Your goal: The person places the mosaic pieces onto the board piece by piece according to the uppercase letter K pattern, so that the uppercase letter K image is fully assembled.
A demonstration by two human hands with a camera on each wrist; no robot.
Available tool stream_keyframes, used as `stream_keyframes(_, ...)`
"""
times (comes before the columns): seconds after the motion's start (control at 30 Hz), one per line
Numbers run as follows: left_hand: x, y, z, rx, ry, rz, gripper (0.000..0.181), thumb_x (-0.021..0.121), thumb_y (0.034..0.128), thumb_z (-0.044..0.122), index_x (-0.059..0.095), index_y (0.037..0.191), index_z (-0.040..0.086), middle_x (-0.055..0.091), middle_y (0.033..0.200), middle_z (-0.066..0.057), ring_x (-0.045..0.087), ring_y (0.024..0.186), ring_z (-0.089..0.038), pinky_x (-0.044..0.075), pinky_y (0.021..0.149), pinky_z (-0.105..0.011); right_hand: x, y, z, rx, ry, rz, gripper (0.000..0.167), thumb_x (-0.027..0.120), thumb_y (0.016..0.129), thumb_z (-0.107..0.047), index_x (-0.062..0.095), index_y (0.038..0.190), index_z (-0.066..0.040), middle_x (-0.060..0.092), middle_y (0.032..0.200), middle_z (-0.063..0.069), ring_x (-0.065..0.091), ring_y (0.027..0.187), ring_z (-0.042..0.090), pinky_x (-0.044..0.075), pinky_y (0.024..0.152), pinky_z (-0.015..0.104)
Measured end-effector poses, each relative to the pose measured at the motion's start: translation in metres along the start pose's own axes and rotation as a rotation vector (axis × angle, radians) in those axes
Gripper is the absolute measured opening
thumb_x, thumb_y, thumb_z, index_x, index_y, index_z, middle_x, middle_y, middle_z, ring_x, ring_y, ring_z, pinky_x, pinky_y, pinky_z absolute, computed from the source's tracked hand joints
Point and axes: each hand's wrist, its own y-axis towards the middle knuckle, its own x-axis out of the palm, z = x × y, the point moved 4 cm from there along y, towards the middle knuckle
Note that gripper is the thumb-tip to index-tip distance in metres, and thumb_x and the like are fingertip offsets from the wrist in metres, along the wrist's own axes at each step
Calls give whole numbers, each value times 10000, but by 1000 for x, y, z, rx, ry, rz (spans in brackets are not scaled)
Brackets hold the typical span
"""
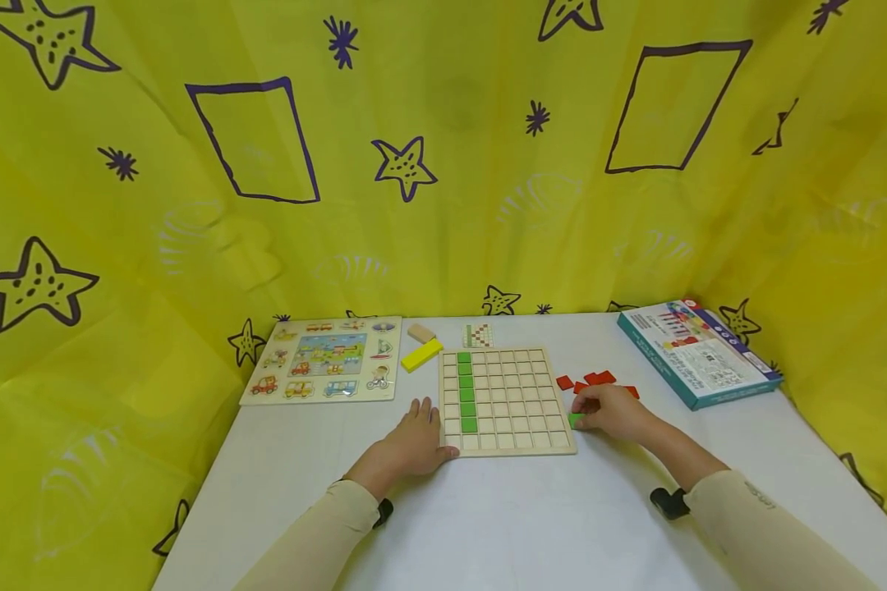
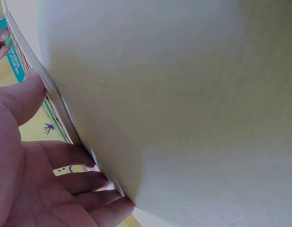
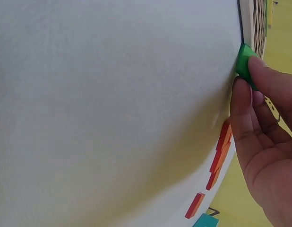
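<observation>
I see the person's left hand (image 1: 411,439) at lower centre of the head frame, fingers extended, thumb apart, touching the left edge and lower-left corner of a pale wooden square grid board (image 1: 521,406); I see nothing gripped. Left-wrist view gives me what head doesn't: the palm side, thumb and fingertips along the board's side edge, the board nearly edge-on, plus lettering on the teal side of a flat teal-and-white cardboard box (image 1: 698,353).

Right hand (image 1: 613,414), right of centre in the head frame, has fingers curled in, pinching a small green square tile (image 1: 576,420) just beside the board's right edge. Right-wrist view shows the grip better: thumb on one face, fingertip below, tile tilted, upper right of that frame. Can't tell if tile touches board.

Only head gives me the grid from above: green tiles (image 1: 466,396) run down its second column from left, bottom cell bare. Loose red square tiles (image 1: 599,378) lie above the right hand there; right-wrist view shows their thickness, lower right.

Head only: picture puzzle board (image 1: 384,396), left; yellow rectangular block (image 1: 421,355), tan wooden block (image 1: 420,332) and small patterned card (image 1: 477,335) near centre.
</observation>
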Motion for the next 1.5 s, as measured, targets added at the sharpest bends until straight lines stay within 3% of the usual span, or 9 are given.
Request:
stream_keyframes(0.13, 0, 0, 0, 1, -5, 1, 870, 538, 989, 560, 343, 1501, -117, 244, 1592, -303, 203, 1485, -447, 280, 1179, -482, -7, 2, 0, -26, -12, 25, 124, 818, 840, -103, 732, 929, -99, 670, 873, -32, 580, 838, 179, 514, 777, 341)
stream_keyframes(0.5, 0, 0, 0, 3, 3, 3, 861, 530, 997, 552, 332, 1508, -112, 238, 1596, -298, 201, 1486, -446, 277, 1182, -473, -16, 10, -19, -43, 77, 38, 135, 784, 863, -53, 758, 995, -43, 699, 955, 66, 567, 840, 195, 509, 695, 252)
stream_keyframes(0.63, 0, 0, 0, 2, 8, 1, 854, 527, 999, 550, 334, 1509, -107, 241, 1596, -295, 203, 1485, -446, 277, 1182, -471, -12, 15, -28, -56, 116, 28, 160, 794, 860, -61, 753, 1008, -16, 714, 1026, 118, 604, 863, 190, 530, 687, 249)
stream_keyframes(0.93, -3, -3, 1, -3, 13, -4, 857, 516, 1002, 555, 334, 1507, -113, 241, 1595, -297, 203, 1487, -442, 278, 1182, -471, 0, 30, -48, -34, 124, -15, 173, 791, 872, -92, 752, 1031, -38, 702, 924, 16, 605, 823, 178, 537, 710, 283)
stream_keyframes(1.5, -3, -2, 1, -19, -25, -5, 862, 547, 993, 546, 334, 1507, -112, 236, 1600, -291, 199, 1490, -434, 265, 1188, -465, 40, 50, -85, -114, 173, -80, 107, 798, 866, -101, 771, 969, -96, 686, 896, -7, 613, 828, 166, 534, 708, 288)
